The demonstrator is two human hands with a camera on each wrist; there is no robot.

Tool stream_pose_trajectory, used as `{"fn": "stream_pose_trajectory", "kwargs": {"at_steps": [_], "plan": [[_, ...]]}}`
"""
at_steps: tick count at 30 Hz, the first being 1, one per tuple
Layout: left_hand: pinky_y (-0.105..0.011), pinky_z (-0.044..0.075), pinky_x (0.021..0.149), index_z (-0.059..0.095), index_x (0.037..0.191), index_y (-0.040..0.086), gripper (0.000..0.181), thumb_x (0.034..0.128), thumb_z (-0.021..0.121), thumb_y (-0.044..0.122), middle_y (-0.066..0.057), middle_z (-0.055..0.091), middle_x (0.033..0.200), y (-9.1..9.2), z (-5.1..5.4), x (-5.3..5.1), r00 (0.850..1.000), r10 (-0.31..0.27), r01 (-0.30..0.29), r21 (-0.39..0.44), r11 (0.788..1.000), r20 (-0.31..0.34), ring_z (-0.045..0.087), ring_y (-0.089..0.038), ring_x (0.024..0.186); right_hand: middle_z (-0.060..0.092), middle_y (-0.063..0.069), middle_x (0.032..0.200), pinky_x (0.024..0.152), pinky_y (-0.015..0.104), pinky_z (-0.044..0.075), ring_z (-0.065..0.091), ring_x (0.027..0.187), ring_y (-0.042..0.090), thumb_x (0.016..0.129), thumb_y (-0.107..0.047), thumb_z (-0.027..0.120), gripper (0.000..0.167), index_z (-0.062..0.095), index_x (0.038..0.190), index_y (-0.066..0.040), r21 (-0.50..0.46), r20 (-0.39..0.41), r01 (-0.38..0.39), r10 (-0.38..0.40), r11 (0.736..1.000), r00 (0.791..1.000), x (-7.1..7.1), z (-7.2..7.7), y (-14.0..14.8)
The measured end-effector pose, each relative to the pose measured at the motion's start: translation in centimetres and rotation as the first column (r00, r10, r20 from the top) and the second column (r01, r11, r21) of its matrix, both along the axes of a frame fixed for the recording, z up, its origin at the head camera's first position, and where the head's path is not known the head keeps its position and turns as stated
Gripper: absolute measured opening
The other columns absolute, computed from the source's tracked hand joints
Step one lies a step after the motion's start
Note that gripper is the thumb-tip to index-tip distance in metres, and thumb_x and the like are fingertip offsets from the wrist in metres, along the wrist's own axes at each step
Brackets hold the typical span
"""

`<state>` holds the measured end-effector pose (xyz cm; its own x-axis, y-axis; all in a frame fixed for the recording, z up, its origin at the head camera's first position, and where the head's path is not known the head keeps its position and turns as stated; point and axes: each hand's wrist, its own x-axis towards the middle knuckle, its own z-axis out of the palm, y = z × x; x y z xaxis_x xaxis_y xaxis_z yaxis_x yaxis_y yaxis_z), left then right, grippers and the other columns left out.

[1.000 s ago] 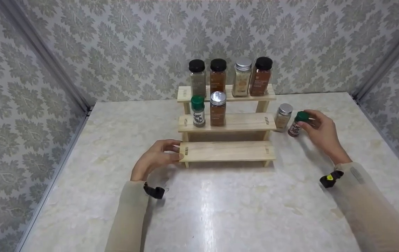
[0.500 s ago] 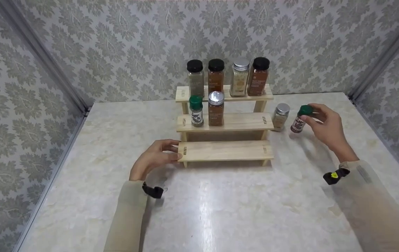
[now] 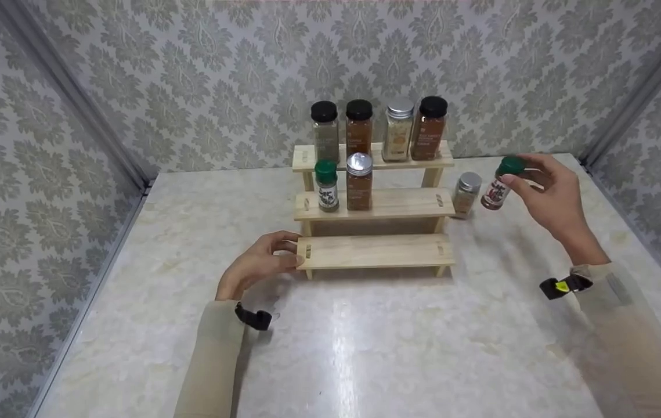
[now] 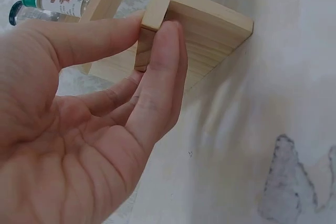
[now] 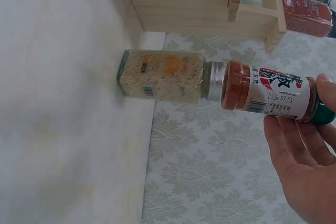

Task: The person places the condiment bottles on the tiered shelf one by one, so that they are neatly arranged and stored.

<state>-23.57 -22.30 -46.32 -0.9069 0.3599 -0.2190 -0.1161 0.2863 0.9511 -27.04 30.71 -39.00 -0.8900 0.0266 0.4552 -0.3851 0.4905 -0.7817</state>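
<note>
My right hand [image 3: 553, 197] grips a small green-capped spice jar [image 3: 495, 191] by its top; the jar tilts slightly and hangs above the table. In the right wrist view that jar [image 5: 270, 92] shows reddish contents and a white label. A silver-capped spice jar [image 3: 466, 196] with pale grainy contents stands on the table beside it. At the left, my left hand [image 3: 262, 258] pinches the end of the lowest step of a three-tier wooden rack [image 3: 375, 252]. The left wrist view shows thumb and fingers on either side of the board [image 4: 158, 6].
Several tall spice jars with black or silver caps, one a black-capped jar [image 3: 427, 130], line the top step. On the middle step stand a green-capped jar [image 3: 327, 188] and a silver-capped jar [image 3: 359, 183]. Patterned walls [image 3: 284, 69] enclose the table [image 3: 411, 342].
My right hand has lifted the green-capped jar off the table, up and slightly to the right. The left hand keeps its hold on the rack.
</note>
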Motion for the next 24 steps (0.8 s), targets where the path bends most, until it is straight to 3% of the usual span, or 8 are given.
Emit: {"fn": "stream_pose_trajectory", "kwargs": {"at_steps": [8, 15, 24], "plan": [[-0.036, 0.062, 0.097, 0.051, 0.15, -0.003, 0.059, 0.0962, 0.074, 0.006, -0.024, 0.061, 0.139, -0.3, -1.0, -0.4, 0.998, -0.038, 0.041, 0.051, 0.998, -0.049, 0.065, -0.029, 0.121, 0.067, -0.017, 0.119, 0.088, 0.009, 0.054, 0.068, 0.109, -0.002, 0.1, -0.015, 0.077, 0.045, 0.065, 0.141, -0.003, 0.01, -0.055, -0.043, 0.044, 0.999, 0.997, 0.5, 2.2, -3.0], [-0.031, 0.059, 0.098, 0.054, 0.149, 0.001, 0.065, 0.0906, 0.081, 0.008, -0.019, 0.061, 0.143, -0.4, -2.0, -0.9, 0.995, -0.037, 0.041, 0.04, 0.998, -0.089, 0.062, -0.031, 0.128, 0.069, -0.011, 0.118, 0.087, 0.014, 0.058, 0.071, 0.108, 0.006, 0.098, -0.005, 0.077, 0.042, 0.067, 0.139, 0.0, -0.06, -0.104, -0.137, 0.13, 0.989, 0.986, 0.2, 2.8, -6.0], [-0.035, 0.06, 0.1, 0.054, 0.149, 0.002, 0.065, 0.0902, 0.082, 0.009, -0.02, 0.061, 0.146, -0.6, -2.9, -1.3, 0.994, -0.046, 0.056, 0.1, 0.993, -0.101, 0.059, -0.032, 0.133, 0.07, 0.0, 0.123, 0.091, 0.018, 0.06, 0.072, 0.11, 0.01, 0.098, -0.011, 0.079, 0.043, 0.067, 0.139, -0.003, -0.1, -0.058, -0.208, 0.203, 0.973, 0.978, -0.3, 3.0, -10.0]]}}
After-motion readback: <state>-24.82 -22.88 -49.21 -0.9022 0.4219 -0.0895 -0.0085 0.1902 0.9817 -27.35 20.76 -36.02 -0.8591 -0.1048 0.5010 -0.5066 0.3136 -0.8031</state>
